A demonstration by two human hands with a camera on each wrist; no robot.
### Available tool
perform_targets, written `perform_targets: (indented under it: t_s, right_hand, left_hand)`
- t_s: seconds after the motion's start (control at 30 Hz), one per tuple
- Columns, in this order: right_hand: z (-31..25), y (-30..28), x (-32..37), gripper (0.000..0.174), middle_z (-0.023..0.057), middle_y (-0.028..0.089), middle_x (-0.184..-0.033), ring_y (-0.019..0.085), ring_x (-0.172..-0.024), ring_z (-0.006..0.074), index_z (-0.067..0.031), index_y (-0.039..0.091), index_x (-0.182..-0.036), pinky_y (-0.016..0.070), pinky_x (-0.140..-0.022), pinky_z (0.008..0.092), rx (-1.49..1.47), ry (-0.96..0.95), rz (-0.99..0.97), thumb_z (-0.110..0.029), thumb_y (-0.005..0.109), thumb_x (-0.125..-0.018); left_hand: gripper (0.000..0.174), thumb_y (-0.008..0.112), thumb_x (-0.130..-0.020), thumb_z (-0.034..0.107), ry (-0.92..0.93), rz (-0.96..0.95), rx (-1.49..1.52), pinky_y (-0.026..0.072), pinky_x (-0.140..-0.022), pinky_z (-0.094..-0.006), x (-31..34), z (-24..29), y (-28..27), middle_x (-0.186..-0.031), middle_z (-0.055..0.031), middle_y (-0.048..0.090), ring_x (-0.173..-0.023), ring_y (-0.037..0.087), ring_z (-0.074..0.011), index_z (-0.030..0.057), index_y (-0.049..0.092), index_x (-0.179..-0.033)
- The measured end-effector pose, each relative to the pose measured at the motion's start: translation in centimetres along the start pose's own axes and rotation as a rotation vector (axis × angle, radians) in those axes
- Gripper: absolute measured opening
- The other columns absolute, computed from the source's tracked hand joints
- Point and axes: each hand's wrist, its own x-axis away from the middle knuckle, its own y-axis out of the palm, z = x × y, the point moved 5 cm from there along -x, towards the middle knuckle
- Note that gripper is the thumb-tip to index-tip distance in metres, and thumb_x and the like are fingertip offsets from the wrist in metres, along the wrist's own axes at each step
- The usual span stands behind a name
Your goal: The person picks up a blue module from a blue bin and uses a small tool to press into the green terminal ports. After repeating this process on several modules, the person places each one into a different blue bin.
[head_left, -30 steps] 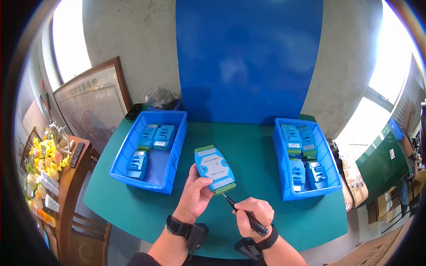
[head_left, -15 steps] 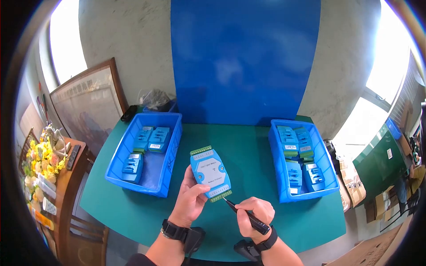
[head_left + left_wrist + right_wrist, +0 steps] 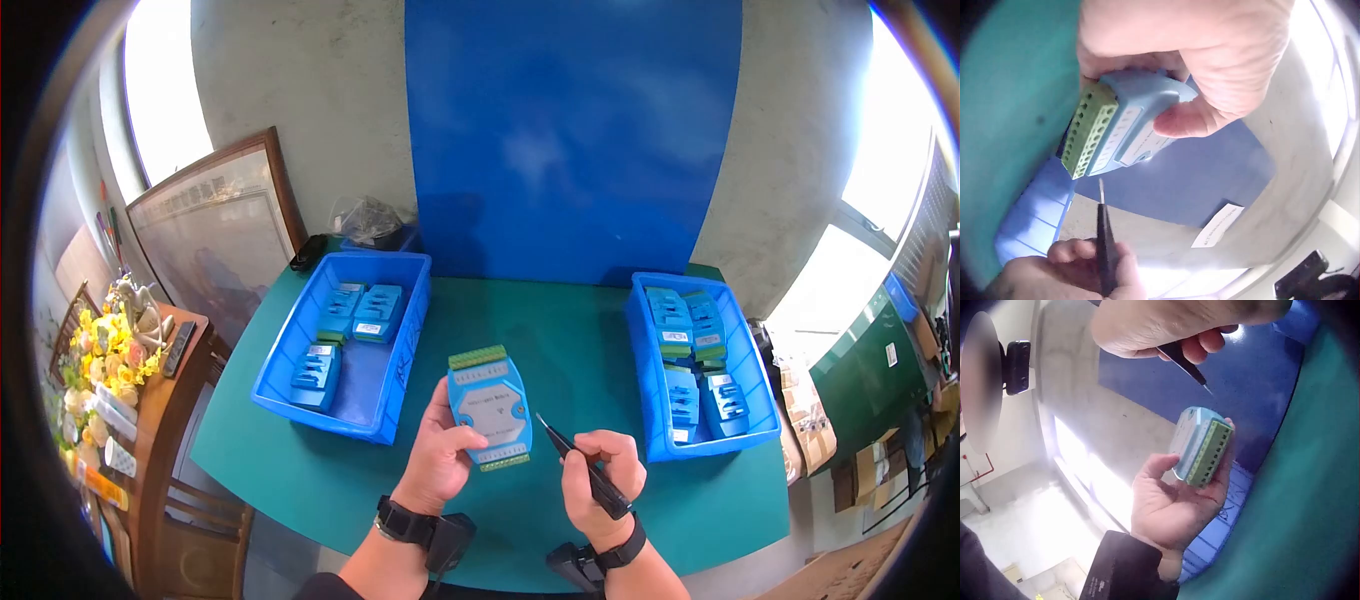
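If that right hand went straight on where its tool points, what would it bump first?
Most likely the blue-and-green box in the left hand: the black tool in the right hand points toward its edge. Depth is hard to judge, so it might slip past.

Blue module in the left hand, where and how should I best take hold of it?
I'd probably grip the blue module by its body between the green terminal strips, coming from the left, thumb on the labelled face, fingers behind. The left hand holds it so; the strips jut from both ends, and the right hand has the black tool on the other side.
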Motion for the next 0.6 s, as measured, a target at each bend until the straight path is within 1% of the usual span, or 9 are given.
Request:
perform_targets:
  t_s: [0.03, 0.07, 0.13, 0.23, 0.27, 0.37, 0.47, 0.57, 0.6]
  right_hand:
    - [0.2, 0.1, 0.2, 0.016, 0.008, 0.062, -0.064, 0.06, -0.05, 0.0181, -0.0035, 0.06, -0.081, 0.0452, -0.047, 0.0263, -0.038, 0.056, 0.045, 0.001, 0.071, -0.07]
    - [-0.3, 0.2, 0.0, 0.02, 0.0079, 0.062, -0.065, 0.061, -0.051, 0.0182, -0.004, 0.06, -0.083, 0.0457, -0.047, 0.026, 0.009, -0.018, -0.017, 0.0, 0.073, -0.069]
    - [-1.4, 0.1, -0.4, 0.028, 0.0076, 0.063, -0.066, 0.062, -0.053, 0.0184, -0.005, 0.06, -0.086, 0.0467, -0.048, 0.0255, 0.109, -0.159, -0.144, -0.002, 0.079, -0.066]
    - [-2.3, -0.1, -0.3, 0.033, 0.0075, 0.065, -0.069, 0.063, -0.054, 0.0194, -0.0064, 0.06, -0.088, 0.0472, -0.048, 0.0259, 0.085, -0.226, -0.164, -0.005, 0.083, -0.064]
    - [-2.6, -0.2, -0.3, 0.034, 0.0079, 0.066, -0.072, 0.064, -0.057, 0.0198, -0.007, 0.06, -0.088, 0.0483, -0.049, 0.026, 0.071, -0.197, -0.164, -0.004, 0.083, -0.063]
    - [-2.7, 0.4, -0.5, 0.032, 0.0077, 0.067, -0.074, 0.065, -0.059, 0.0198, -0.0068, 0.062, -0.087, 0.0499, -0.051, 0.0259, 0.021, -0.176, -0.163, -0.002, 0.082, -0.063]
    - [-2.9, 0.9, -0.5, 0.031, 0.0077, 0.067, -0.075, 0.066, -0.061, 0.0202, -0.006, 0.063, -0.089, 0.0511, -0.052, 0.026, 0.112, -0.261, -0.207, 0.0, 0.08, -0.063]
    - [-2.6, 1.2, -0.6, 0.03, 0.0082, 0.066, -0.071, 0.063, -0.056, 0.0199, -0.0048, 0.06, -0.087, 0.0474, -0.049, 0.0256, 0.125, -0.322, -0.178, 0.002, 0.076, -0.063]
    - [-2.7, 0.9, -0.5, 0.027, 0.0084, 0.065, -0.07, 0.063, -0.055, 0.0192, -0.0044, 0.06, -0.087, 0.0471, -0.049, 0.0251, 0.128, -0.311, -0.174, 0.003, 0.073, -0.064]
  left_hand:
    - [0.069, 0.051, -0.065, -0.013, -0.011, 0.011, -0.007, 0.0489, -0.097, -0.0441, 0.2, 0.1, 0.2, -0.121, -0.0132, 0.06, -0.114, 0.059, -0.0311, 0.0076, 0.048, -0.131]
    - [0.058, 0.057, -0.072, -0.012, -0.049, -0.041, -0.016, 0.049, -0.096, -0.0371, 0.3, 0.2, 0.6, -0.12, -0.0105, 0.061, -0.11, 0.06, -0.0235, 0.0055, 0.05, -0.127]
    - [0.053, 0.064, -0.075, -0.007, -0.064, -0.054, -0.161, 0.0493, -0.095, -0.0352, 0.3, 0.0, 0.6, -0.117, -0.0091, 0.062, -0.108, 0.061, -0.0206, 0.0046, 0.052, -0.125]
    - [0.049, 0.073, -0.077, 0.001, -0.118, -0.064, -0.283, 0.0493, -0.093, -0.0328, 0.3, -0.6, 1.0, -0.114, -0.0068, 0.063, -0.105, 0.061, -0.0165, 0.0041, 0.055, -0.122]
    - [0.048, 0.076, -0.077, 0.003, -0.141, -0.065, -0.31, 0.0492, -0.092, -0.032, 0.3, -0.7, 1.2, -0.113, -0.0061, 0.063, -0.104, 0.06, -0.0151, 0.004, 0.055, -0.121]
    - [0.046, 0.075, -0.079, 0.006, -0.148, -0.087, -0.369, 0.0487, -0.091, -0.031, 0.4, -1.1, 1.4, -0.111, -0.0051, 0.063, -0.102, 0.059, -0.0133, 0.0036, 0.056, -0.12]
    - [0.044, 0.075, -0.08, 0.007, -0.105, -0.144, -0.424, 0.0483, -0.09, -0.0299, 0.4, -1.5, 1.1, -0.11, -0.0042, 0.063, -0.1, 0.059, -0.0122, 0.0033, 0.056, -0.12]
    - [0.044, 0.075, -0.08, 0.008, -0.085, -0.171, -0.42, 0.0482, -0.09, -0.0294, 0.6, -1.1, 1.7, -0.11, -0.0044, 0.063, -0.101, 0.059, -0.0123, 0.0031, 0.056, -0.12]
    - [0.045, 0.075, -0.08, 0.008, -0.097, -0.163, -0.414, 0.0484, -0.089, -0.0296, 0.7, -1.2, 1.7, -0.11, -0.0045, 0.063, -0.101, 0.059, -0.0125, 0.0031, 0.056, -0.12]
